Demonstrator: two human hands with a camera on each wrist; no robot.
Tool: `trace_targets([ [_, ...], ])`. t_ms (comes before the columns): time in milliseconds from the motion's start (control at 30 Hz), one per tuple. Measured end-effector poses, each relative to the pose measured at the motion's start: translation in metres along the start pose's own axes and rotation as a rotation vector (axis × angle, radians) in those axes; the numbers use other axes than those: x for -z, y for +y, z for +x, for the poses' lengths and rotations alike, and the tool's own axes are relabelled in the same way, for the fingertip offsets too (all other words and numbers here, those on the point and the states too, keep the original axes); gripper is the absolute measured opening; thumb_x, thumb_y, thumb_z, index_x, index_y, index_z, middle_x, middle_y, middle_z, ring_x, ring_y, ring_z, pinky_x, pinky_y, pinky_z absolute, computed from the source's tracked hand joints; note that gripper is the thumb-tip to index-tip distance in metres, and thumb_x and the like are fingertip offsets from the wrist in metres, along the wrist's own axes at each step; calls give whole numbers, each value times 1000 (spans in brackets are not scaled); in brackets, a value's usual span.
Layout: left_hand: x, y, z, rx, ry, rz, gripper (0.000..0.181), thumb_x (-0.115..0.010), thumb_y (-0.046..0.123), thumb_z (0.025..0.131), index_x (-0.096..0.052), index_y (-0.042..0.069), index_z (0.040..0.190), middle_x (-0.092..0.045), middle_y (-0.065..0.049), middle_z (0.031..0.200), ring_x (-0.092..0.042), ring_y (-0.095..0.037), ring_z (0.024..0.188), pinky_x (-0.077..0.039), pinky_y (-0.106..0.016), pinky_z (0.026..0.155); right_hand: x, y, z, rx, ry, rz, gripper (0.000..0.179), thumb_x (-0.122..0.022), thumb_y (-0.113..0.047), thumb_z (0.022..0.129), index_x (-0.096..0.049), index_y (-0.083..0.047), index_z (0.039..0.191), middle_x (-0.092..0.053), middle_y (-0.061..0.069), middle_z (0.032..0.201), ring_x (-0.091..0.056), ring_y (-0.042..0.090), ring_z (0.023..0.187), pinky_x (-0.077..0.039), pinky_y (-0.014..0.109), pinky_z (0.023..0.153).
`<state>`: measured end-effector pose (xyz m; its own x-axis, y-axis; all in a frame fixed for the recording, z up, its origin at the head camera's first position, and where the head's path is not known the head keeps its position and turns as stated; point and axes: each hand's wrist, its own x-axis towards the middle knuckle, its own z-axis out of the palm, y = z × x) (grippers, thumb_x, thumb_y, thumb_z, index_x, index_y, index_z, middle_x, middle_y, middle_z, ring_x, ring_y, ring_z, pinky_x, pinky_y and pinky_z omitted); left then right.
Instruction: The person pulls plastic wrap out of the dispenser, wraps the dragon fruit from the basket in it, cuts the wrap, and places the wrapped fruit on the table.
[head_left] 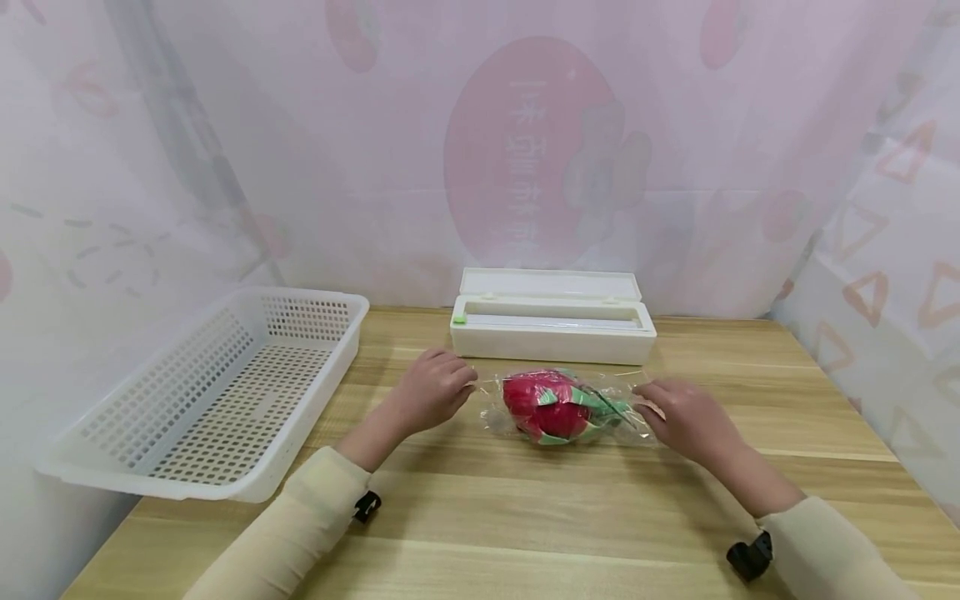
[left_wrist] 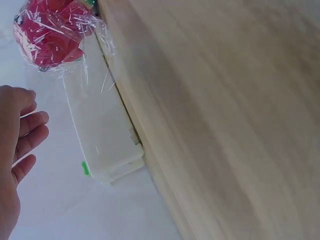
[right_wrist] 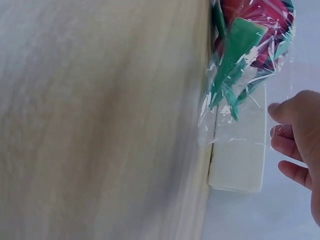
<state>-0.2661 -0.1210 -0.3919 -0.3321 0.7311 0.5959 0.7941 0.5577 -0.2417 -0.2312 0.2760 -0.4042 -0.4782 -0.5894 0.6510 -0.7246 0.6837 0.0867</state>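
A red dragon fruit [head_left: 546,408] with green leafy scales lies on its side within clear plastic wrap [head_left: 491,408], in the middle of the table. At the wrap's left end, my left hand [head_left: 435,387] pinches the film between thumb and fingertips. My right hand [head_left: 686,417] pinches the opposite end, beside the green tips. In the right wrist view, the loose film [right_wrist: 220,132] reaches to the right thumb and forefinger. The left wrist view shows the crinkled wrap around the red fruit [left_wrist: 52,37], with the left fingers [left_wrist: 32,142] bent beside it.
A long white cling film dispenser [head_left: 555,343] stands behind the fruit, its lid [head_left: 551,283] raised and a green slider [head_left: 459,319] at its left. A white perforated basket [head_left: 303,425] sits at the left of the wooden table [head_left: 487,533]. Printed cloth hangs around the back and sides.
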Motion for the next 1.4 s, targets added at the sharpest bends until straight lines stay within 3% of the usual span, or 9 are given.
trace_targets([
  [67, 3, -1, 0, 21, -14, -33, 19, -78, 20, 82, -69, 7, 93, -69, -4, 90, -64, -22, 86, -49, -40, 80, 3, 1, 0, -4, 18, 14, 27, -75, -18, 80, -68, -1, 99, -69, 13, 87, -67, 30, 74, -54, 46, 60],
  [167, 6, -1, 4, 54, -43, -78, 40, -79, 33, 81, -67, 6, 108, -67, -8, 105, -62, -24, 98, -49, -43, 85, 7, 2, 3, 8, 54, 37, 43, -61, -40, 93, -67, 0, 105, -68, 14, 95, -65, 32, 81, -54, 48, 66],
  [300, 7, -1, 12, 88, -142, -111, 71, -76, 50, 79, -57, 3, 129, -58, -13, 128, -54, -28, 118, -44, -48, 96, 9, 1, 13, 32, 78, 58, 61, -48, -53, 97, -65, 3, 112, -65, 17, 107, -63, 36, 92, -52, 52, 76],
  [467, 0, 1, 21, 118, -307, -162, 97, -73, 62, 75, -42, 0, 143, -44, -18, 144, -42, -31, 130, -33, -50, 107, 4, -1, 20, 13, -54, 100, 68, -61, -51, 91, -55, 4, 130, -58, 23, 125, -58, 41, 109, -47, 57, 87],
  [600, -7, 2, 25, 190, -438, -206, 111, -71, 70, 70, -34, 1, 148, -36, -16, 150, -36, -30, 135, -26, -49, 111, -5, -1, 19, 5, -194, 132, 84, -77, -42, 80, -44, 6, 140, -50, 24, 137, -50, 41, 122, -42, 58, 95],
  [800, -18, 5, 29, 281, -550, -287, 119, -70, 74, 66, -24, 5, 152, -32, -11, 154, -30, -27, 140, -19, -50, 114, -16, -2, 16, 8, -291, 179, 100, -82, -48, 72, -38, 8, 143, -45, 26, 140, -46, 43, 125, -39, 60, 98],
  [1133, -29, 14, 31, 328, -664, -316, 122, -78, 66, 65, -21, 2, 152, -42, -11, 148, -37, -28, 136, -18, -48, 115, -22, -5, 13, -70, -418, 195, 102, -84, -43, 72, -33, 4, 147, -49, 23, 137, -47, 40, 124, -37, 57, 101],
  [1267, -31, 18, 30, 344, -694, -308, 116, -80, 60, 68, -23, 1, 151, -45, -12, 144, -41, -28, 134, -21, -46, 114, -22, -7, 13, -97, -441, 205, 99, -84, -40, 74, -32, 2, 147, -49, 23, 137, -48, 40, 124, -37, 57, 101],
  [1400, -34, 20, 30, 343, -686, -300, 100, -80, 49, 76, -28, 2, 148, -48, -13, 141, -46, -28, 129, -32, -41, 110, -24, -9, 11, -94, -421, 211, 94, -85, -32, 74, -35, 2, 146, -53, 23, 133, -51, 40, 120, -40, 57, 98],
])
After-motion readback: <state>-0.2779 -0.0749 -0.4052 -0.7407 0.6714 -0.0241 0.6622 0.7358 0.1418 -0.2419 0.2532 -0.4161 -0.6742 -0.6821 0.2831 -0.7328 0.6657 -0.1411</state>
